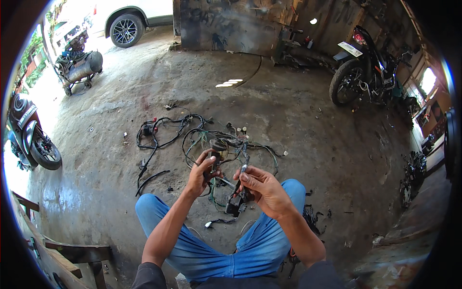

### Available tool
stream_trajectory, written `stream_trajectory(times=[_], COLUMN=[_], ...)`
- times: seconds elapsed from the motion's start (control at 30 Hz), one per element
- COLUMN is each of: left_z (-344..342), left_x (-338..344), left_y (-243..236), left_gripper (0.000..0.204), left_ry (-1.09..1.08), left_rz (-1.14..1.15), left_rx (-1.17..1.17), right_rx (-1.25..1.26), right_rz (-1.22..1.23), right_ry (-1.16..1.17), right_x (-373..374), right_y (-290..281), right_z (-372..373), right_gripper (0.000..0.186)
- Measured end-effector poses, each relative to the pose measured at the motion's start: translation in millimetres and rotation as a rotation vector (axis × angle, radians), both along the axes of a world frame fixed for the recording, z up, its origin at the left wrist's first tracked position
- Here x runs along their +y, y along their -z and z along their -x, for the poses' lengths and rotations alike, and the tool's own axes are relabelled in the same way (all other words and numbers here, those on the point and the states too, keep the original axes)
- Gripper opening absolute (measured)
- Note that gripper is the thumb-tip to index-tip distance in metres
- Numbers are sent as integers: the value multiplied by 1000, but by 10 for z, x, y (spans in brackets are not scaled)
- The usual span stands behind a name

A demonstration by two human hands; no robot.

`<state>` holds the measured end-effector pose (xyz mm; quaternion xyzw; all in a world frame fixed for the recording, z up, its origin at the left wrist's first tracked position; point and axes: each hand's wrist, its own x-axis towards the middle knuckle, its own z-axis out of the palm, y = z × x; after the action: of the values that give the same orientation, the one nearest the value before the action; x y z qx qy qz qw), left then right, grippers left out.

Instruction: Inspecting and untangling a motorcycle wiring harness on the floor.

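Wiring harness (235,140) tangled across the floor (337,159), beyond the knees (150,204)! At its near side, both forearms (169,224) angle inward: left hand (199,177), fingers curled round a dark part (214,156); right hand (264,190) pinching a pale connector (244,168), thumb to forefinger. Far beyond the harness, a bottle (310,44), contents unclear.

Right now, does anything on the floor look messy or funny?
Yes, the wires on the floor look messy: they lie tangled in loops beyond the person's knees, and a small white plug pokes out at the right. I can't tell whether anything is broken.
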<state>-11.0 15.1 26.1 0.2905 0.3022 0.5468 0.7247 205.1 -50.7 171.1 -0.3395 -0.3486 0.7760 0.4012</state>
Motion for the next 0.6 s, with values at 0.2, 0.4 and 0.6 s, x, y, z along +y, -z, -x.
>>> stream_trajectory(times=[0.2, 0.4, 0.6], left_z=[-26, -28, -313], left_x=[14, -189, -1166], left_y=[152, 57, -1000], left_gripper=[82, 67, 44], left_ry=[7, -377, -483], left_rz=[48, -331, -774], left_rx=[495, 837, 818], right_rx=[47, 16, -58], right_rz=[-53, -90, -150], right_ry=[134, 281, 350], right_x=[11, 0, -48], right_y=[109, 165, 170], right_z=[63, 82, 78], right_gripper=[17, 15, 16])
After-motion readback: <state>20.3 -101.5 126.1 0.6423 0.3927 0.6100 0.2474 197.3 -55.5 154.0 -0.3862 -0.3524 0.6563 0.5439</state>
